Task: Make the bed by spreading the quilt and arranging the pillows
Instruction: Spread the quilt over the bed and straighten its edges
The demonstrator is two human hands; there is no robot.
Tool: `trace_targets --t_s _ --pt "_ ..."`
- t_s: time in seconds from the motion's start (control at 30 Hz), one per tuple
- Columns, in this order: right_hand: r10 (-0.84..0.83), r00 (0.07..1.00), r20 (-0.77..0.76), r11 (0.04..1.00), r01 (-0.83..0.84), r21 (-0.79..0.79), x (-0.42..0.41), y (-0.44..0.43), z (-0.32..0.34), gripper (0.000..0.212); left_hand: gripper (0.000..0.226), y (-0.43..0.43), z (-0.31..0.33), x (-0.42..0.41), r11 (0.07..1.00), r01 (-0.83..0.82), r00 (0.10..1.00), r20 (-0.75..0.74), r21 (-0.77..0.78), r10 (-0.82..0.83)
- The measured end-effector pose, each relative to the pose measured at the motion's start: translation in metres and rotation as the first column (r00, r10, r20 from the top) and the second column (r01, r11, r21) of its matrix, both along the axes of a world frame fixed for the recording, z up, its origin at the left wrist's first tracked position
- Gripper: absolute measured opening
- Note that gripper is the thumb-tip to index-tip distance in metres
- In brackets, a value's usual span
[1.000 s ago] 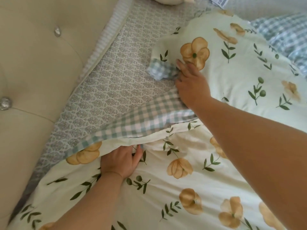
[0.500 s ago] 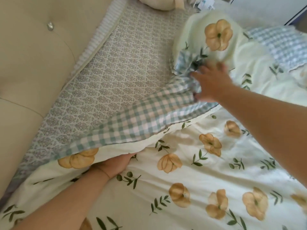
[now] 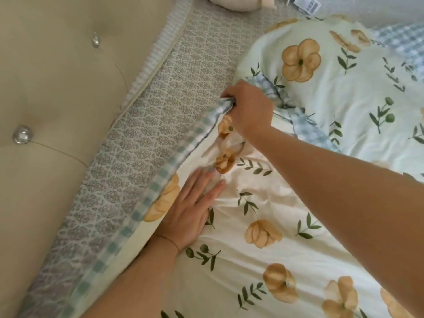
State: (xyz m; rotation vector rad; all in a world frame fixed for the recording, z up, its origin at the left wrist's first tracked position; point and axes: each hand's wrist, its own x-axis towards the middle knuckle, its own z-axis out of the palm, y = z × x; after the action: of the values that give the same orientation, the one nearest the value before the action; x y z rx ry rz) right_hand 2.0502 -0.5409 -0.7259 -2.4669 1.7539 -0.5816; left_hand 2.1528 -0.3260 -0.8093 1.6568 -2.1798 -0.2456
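Note:
A cream quilt printed with orange flowers and green leaves covers the lower right of the bed; its underside is green-and-white check. My right hand is shut on the quilt's checked top edge, holding it bunched near the bed's middle. My left hand lies flat with fingers apart on the quilt's flowered face, just below that edge. A heaped part of the quilt rises at the upper right. A cream pillow shows partly at the top edge.
A beige tufted headboard with shiny buttons fills the left side. Between it and the quilt lies a grey patterned mattress cover. A checked cloth sits at the far upper right, and a white label at the top.
My right hand has closed on the checked edge and pulled it left toward the headboard, narrowing the folded-back strip. My left hand has come out from under the fold and now presses flat on the quilt.

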Motion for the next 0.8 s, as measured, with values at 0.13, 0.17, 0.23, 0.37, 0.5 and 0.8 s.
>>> trace_targets --t_s 0.13,0.17,0.23,0.37,0.5,0.8 --pt "-0.036 0.996 0.085 0.998 0.032 0.046 0.024 0.006 -0.04 0.038 0.066 -0.002 -0.011 0.004 0.999 0.009 0.992 0.123 -0.031 -0.005" --pt "-0.023 0.997 0.075 0.998 0.019 0.053 0.022 0.004 -0.045 0.039 0.066 -0.003 -0.014 0.005 0.999 0.01 0.992 0.124 -0.048 -0.004" --pt "-0.003 0.997 0.072 0.994 -0.004 0.106 0.02 -0.008 -0.046 0.041 0.068 -0.003 -0.017 0.005 0.997 0.009 0.992 0.123 -0.073 0.0" --pt "0.014 0.999 0.051 0.952 -0.029 0.306 0.021 -0.032 -0.031 0.039 0.069 -0.001 -0.017 0.004 0.99 -0.057 0.997 0.048 -0.128 0.064" --pt "0.052 0.998 0.041 0.936 -0.063 0.345 0.017 -0.029 -0.032 0.037 0.079 -0.004 -0.01 0.004 0.936 -0.352 0.93 -0.118 -0.019 0.348" --pt "0.16 0.955 0.249 0.848 -0.262 0.461 -0.011 -0.034 0.018 0.043 0.075 -0.006 -0.002 0.005 0.888 -0.44 0.898 0.046 0.131 0.438"
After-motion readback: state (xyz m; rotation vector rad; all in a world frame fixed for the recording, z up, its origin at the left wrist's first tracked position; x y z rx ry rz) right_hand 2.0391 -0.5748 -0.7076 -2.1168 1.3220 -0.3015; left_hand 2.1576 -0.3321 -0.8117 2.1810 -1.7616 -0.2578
